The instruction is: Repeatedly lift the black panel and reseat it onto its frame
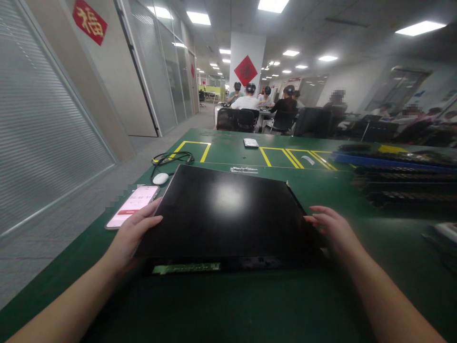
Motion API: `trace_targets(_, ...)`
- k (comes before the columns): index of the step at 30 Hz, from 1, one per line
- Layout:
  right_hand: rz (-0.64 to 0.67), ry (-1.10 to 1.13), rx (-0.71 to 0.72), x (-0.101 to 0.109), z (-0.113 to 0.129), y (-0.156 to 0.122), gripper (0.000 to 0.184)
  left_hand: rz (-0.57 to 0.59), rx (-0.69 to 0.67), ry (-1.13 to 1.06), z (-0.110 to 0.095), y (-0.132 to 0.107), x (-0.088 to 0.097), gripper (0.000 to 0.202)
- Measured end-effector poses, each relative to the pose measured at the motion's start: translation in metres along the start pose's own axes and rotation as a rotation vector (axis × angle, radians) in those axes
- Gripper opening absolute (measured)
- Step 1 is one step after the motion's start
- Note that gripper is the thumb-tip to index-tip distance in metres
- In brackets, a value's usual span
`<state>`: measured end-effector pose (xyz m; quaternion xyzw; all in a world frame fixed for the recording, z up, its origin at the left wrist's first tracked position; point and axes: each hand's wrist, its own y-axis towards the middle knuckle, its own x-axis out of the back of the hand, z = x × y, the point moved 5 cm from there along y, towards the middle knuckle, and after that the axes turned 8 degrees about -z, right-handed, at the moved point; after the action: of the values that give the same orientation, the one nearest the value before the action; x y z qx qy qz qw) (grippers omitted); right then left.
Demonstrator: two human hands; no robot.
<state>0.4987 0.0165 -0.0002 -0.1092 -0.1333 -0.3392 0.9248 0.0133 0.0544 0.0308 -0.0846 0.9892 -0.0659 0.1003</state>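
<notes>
A thin, black, glossy display panel is in front of me, with a ceiling light reflected in its surface. Along its near edge runs a narrow green circuit board. My left hand grips the panel's left side, thumb on top, the other fingers partly hidden behind and under the edge. At the right side, my right hand has its fingers stretched out and apart, the tips at or just touching the panel's edge. A dark strip shows along that edge. The panel's underside is hidden.
On the green table, a phone with a lit screen, a white mouse and a coiled black cable lie left. A small white box sits far back; blurred dark stacked parts stand right. Several people sit beyond.
</notes>
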Motion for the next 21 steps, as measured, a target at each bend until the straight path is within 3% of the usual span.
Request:
trace_targets(9, -0.049, -0.016, 0.023, 0.002, 0.004, -0.002, 0.041, -0.014, 0.082, 0.024, 0.010, -0.001, -0.002, 0.063)
trace_targets(21, -0.040, -0.044, 0.022, 0.000, 0.001, -0.002, 0.040, 0.016, 0.129, 0.034, 0.018, 0.007, -0.001, 0.059)
